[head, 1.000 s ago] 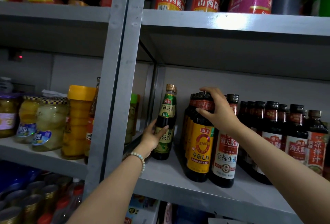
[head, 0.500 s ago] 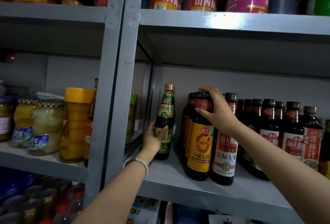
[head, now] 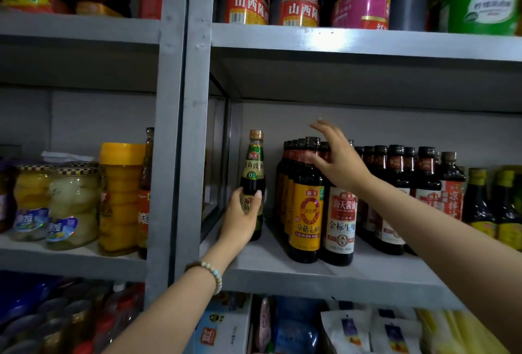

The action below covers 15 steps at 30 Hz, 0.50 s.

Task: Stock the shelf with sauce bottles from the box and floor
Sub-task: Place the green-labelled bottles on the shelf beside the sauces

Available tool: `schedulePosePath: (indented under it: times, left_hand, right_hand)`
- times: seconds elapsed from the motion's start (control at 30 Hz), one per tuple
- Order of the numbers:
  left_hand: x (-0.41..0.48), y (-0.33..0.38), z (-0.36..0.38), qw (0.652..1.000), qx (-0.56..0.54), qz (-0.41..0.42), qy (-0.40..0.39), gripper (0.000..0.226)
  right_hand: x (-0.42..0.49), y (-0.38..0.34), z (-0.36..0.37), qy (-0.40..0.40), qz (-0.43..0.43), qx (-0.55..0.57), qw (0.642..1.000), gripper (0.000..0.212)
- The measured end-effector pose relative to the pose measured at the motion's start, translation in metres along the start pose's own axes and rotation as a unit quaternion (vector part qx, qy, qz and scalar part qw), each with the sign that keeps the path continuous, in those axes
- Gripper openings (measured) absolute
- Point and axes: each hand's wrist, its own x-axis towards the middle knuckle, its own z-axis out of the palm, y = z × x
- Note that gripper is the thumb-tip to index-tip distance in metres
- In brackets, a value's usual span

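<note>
Centre of frame, on the middle shelf [head: 310,277], your left hand [head: 243,218] grips the upright green-label sauce bottle [head: 254,167], your right hand [head: 341,164] open, fingers spread, at the dark bottle row [head: 308,212] necks.

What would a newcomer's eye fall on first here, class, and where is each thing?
The left hand grips a green-labelled bottle at the left end of the grey shelf. To its right, the right hand spreads open by the necks of dark sauce bottles, a yellow-labelled bottle foremost.
</note>
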Motion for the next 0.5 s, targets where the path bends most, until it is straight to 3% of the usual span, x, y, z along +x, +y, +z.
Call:
schedulePosePath:
  times: [0.23, 0.5]
  left_hand:
    - [-0.074, 0.024, -0.008, 0.986, 0.134, 0.097, 0.003, 0.053]
    - [-0.204, 0.035, 0.025, 0.948, 0.292, 0.124, -0.021, 0.059]
  right_hand:
    - [-0.061, -0.006, -0.045, -0.006, -0.051, -0.012, 0.999, 0.057]
    - [-0.208, 0.019, -0.069, -0.103, -0.062, -0.020, 0.993, 0.059]
